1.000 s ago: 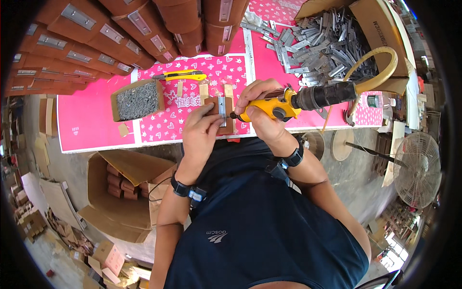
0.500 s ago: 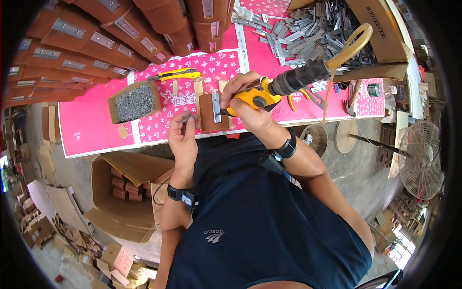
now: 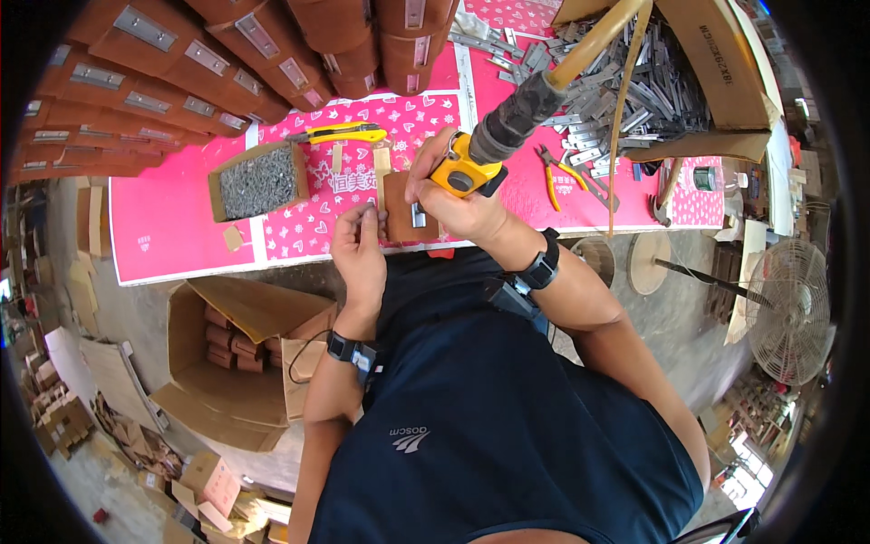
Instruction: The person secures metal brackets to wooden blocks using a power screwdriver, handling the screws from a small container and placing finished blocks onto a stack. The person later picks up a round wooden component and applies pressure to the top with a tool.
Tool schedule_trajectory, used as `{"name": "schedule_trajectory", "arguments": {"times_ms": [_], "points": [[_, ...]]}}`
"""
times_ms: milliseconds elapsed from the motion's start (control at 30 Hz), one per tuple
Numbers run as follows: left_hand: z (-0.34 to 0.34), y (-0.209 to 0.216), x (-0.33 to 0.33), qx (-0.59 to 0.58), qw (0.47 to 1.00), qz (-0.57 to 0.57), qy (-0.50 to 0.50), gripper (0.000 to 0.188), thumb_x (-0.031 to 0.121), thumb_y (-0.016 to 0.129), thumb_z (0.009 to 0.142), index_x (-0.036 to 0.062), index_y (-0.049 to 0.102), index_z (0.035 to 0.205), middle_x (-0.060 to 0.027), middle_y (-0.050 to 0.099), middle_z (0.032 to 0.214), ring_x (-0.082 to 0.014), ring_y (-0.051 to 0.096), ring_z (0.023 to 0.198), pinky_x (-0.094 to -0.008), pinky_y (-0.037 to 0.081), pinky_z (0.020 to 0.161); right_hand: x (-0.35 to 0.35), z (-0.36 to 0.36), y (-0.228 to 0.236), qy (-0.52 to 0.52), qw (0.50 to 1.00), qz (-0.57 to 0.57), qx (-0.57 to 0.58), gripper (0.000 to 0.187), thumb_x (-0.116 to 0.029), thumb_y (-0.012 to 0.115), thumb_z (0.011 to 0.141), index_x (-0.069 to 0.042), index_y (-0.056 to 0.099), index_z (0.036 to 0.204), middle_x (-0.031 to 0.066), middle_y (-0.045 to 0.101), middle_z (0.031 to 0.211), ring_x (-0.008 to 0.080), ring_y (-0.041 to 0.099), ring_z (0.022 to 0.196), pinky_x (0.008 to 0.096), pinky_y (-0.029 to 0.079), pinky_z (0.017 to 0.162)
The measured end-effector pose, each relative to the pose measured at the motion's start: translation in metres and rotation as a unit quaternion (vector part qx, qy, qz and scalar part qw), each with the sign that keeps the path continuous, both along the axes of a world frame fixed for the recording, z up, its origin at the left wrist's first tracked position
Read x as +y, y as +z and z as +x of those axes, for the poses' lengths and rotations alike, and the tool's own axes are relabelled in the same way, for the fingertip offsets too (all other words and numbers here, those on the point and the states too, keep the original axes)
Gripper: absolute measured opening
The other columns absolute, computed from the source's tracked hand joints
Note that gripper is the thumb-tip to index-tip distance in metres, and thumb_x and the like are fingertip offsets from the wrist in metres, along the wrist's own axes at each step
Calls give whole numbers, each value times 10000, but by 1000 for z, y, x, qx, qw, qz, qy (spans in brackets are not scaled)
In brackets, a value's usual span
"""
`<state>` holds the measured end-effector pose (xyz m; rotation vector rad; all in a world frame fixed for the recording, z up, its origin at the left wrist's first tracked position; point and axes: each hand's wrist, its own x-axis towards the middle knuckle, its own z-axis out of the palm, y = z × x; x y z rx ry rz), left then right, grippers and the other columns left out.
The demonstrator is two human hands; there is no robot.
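Gripping the yellow power driver [image 3: 460, 170] in our right hand [image 3: 467, 212], our left hand [image 3: 359, 247] unclear in its hold, we seem to have the metal strip [image 3: 419, 218] on the near brown block [image 3: 398, 218] left to finish, stacked blocks [image 3: 165, 65] far left already fitted.

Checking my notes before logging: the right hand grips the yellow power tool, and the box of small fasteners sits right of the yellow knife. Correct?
Not quite: the head view shows the box of small fasteners left of the yellow knife. The right hand does grip the yellow power tool.
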<state>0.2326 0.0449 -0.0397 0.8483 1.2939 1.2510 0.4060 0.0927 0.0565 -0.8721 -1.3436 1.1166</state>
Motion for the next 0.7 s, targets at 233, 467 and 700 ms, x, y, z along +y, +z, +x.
{"name": "schedule_trajectory", "arguments": {"times_ms": [233,467,700], "points": [[2,-4,3,23,1000,11,13,160,125,591,1049,-13,629,1121,-80,716,990,-85,635,840,-242,522,753,2,0,0,23,999,-9,20,209,94,576,818,-27,514,976,82,628,828,162,644,738,312,546,691],[-15,-5,9,-162,985,-28,48,171,145,596,1048,-7,627,1119,-131,720,1046,-163,688,883,-290,567,759,-10,15,9,9,983,-16,183,265,84,629,807,-22,548,1036,95,664,897,155,660,797,309,557,724],[-41,3,4,-187,980,-63,39,245,138,589,1051,-6,629,1245,-66,671,976,-146,641,906,-296,548,850,-21,44,20,-20,977,36,208,265,105,590,812,-19,549,1042,117,667,900,172,668,780,319,573,717]]}}
